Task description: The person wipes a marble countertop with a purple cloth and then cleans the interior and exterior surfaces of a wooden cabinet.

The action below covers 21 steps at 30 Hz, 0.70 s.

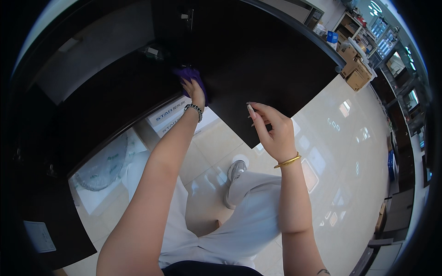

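Note:
My left hand (194,90), with a dark beaded bracelet at the wrist, holds a purple cloth (189,74) against the dark cabinet near the hinge side of its open door (255,65). Part of the cloth is hidden behind the fingers. My right hand (269,126), with a gold bangle at the wrist, is raised in front of the door's lower part. Its fingers are bent, thumb near the forefinger, and nothing shows between them. Whether it touches the door I cannot tell. A metal hinge (153,51) shows left of the cloth.
White printed boxes (172,115) and a plastic-wrapped round item (102,172) lie under the cabinet. Another dark door (69,234) hangs at the lower left, bearing a label. Cardboard boxes (357,76) stand at the upper right. My shoe (237,169) is on the glossy tiled floor (345,138).

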{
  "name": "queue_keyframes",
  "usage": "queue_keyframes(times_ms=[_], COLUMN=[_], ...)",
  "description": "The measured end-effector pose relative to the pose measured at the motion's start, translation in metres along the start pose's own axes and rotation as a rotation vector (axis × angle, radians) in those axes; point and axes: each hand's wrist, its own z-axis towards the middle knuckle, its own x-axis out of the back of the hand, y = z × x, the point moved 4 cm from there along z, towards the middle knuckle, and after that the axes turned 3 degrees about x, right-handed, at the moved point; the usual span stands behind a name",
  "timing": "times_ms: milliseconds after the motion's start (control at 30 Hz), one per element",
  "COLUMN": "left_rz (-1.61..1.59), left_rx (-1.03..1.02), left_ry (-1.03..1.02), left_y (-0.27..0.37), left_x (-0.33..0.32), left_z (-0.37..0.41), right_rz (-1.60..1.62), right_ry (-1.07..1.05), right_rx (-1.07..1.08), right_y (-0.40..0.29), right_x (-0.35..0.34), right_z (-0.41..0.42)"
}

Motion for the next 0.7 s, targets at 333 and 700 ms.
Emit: queue_keyframes(times_ms=[333, 700], left_rz=[-0.273, 0.27], left_rx=[0.486, -0.353], left_ry=[-0.224, -0.38], left_y=[-0.054, 0.049], left_x=[-0.027, -0.031], left_z=[-0.124, -0.172], right_rz=[0.042, 0.051], right_ry=[-0.019, 0.039], right_rx=[-0.034, -0.027], right_y=[-0.006, 0.002], right_x=[-0.006, 0.0], right_z=[0.004, 0.002])
